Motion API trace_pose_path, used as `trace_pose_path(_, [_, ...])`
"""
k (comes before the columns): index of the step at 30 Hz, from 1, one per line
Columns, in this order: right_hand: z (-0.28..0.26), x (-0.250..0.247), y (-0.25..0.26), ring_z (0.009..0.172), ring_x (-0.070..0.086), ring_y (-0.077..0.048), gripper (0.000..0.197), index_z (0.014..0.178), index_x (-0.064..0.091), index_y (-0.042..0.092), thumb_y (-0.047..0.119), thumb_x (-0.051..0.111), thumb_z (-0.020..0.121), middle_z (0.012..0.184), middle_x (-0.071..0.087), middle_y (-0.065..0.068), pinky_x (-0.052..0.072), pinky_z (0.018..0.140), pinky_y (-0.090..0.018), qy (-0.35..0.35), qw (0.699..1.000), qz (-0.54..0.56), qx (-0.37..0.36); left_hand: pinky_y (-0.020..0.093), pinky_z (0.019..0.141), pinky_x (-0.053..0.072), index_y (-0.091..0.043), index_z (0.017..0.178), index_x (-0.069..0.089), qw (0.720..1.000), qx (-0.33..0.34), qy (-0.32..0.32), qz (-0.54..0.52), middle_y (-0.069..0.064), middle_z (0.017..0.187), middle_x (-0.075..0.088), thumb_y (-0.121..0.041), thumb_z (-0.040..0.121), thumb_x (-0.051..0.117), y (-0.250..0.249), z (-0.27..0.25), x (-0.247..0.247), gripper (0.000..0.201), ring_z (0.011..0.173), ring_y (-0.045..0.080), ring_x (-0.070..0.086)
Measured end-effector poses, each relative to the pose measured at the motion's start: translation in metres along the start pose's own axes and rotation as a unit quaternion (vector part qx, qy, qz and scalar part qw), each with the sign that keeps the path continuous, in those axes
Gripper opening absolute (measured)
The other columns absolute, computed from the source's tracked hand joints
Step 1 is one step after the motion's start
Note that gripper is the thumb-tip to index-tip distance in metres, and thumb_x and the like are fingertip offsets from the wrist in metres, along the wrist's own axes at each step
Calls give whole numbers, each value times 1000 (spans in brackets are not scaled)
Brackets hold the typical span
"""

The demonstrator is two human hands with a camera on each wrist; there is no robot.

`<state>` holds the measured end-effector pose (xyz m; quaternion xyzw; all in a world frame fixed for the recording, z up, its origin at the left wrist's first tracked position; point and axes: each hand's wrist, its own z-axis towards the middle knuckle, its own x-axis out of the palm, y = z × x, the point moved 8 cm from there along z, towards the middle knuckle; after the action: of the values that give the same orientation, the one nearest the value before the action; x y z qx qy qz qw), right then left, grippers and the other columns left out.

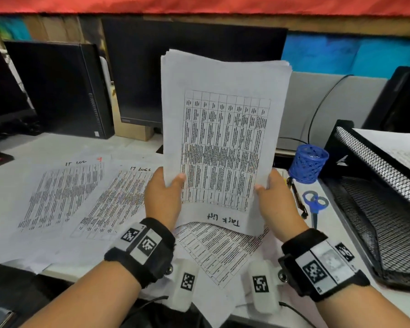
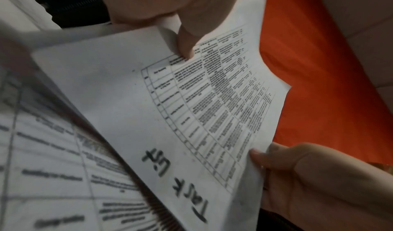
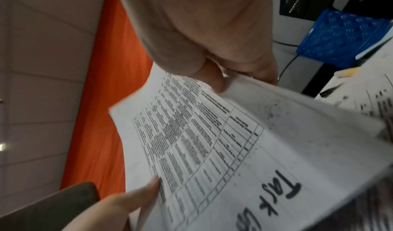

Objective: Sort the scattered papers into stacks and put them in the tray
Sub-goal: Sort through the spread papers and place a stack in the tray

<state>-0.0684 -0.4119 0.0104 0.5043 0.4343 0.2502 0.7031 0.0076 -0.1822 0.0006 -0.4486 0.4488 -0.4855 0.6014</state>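
Observation:
A stack of printed sheets marked "Task List" stands nearly upright above the desk, table side toward me. My left hand grips its left edge, thumb on the front. My right hand grips the right edge the same way. The wrist views show the same stack, with the left hand and the right hand pinching it from either side. Two "IT Logs" sheets lie flat on the desk to the left. Another table sheet lies under my wrists. A black mesh tray stands at the right.
A blue mesh pen cup, blue-handled scissors and a pen lie between the stack and the tray. A monitor and a black computer case stand behind. Paper lies on the tray's upper tier.

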Motion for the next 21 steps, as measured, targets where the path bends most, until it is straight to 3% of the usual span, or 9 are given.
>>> trace_pose_path(1, [1,-5,3,82,59,-25,34,129,44,5,-4,37,97,115,59,-15,48,66,-29,0,1000,12,-2,14,58,40,-26,100,58,1000,8,0,7,-17,84,60,-23,94,57,-4,1,-2,7,78,-1,57])
trace_pose_path(4, [2,-24,9,85,57,-7,27,118,50,17,3,41,96,95,59,11,40,61,-20,-19,1000,-12,-12,20,63,42,-22,106,57,999,23,22,16,-11,92,63,-25,97,51,-16,2,0,11,84,5,58])
trace_pose_path(6, [1,-29,9,83,53,1,26,116,51,20,6,43,96,94,58,16,38,61,-18,-5,1000,6,-11,19,65,41,-22,112,55,999,32,31,18,-9,98,62,-24,99,46,-23,2,3,16,87,4,57])
trace_pose_path(9, [-5,-35,1,92,59,-4,24,118,51,22,13,47,96,100,62,15,48,73,-25,15,1000,17,21,20,67,40,-23,113,54,998,54,26,10,-11,101,62,-22,99,45,-35,-3,4,17,87,-1,56])
trace_pose_path(12, [-16,-39,-19,104,64,-18,27,121,52,24,18,50,94,112,67,6,50,94,-44,56,995,40,73,22,65,43,-23,112,55,998,39,40,-30,-12,97,64,-22,99,45,-41,-12,9,16,84,3,59])
trace_pose_path(14, [-23,-48,-25,107,62,-19,29,124,52,24,16,49,96,116,66,5,47,99,-46,54,995,46,76,31,77,50,-25,113,56,996,28,71,-46,-10,102,67,-23,99,46,-44,-19,17,18,93,10,63])
trace_pose_path(17, [-34,-79,-22,107,61,-17,28,122,56,20,11,46,97,114,66,5,47,99,-42,20,998,23,62,37,90,48,-37,110,57,988,14,151,-42,-14,107,67,-28,99,45,-47,-32,34,19,103,12,62])
trace_pose_path(19, [-42,-106,-18,102,63,-17,25,117,61,19,12,47,97,110,68,4,50,91,-37,7,998,8,69,37,89,48,-40,113,58,974,2,224,-40,-15,109,69,-35,100,43,-51,-46,47,21,105,11,64])
trace_pose_path(21, [-50,-134,-16,95,68,-18,23,111,65,16,10,48,97,105,72,-1,53,81,-33,17,996,20,82,35,83,50,-35,117,60,955,-25,295,-37,-9,108,71,-41,99,40,-50,-63,54,28,99,12,67])
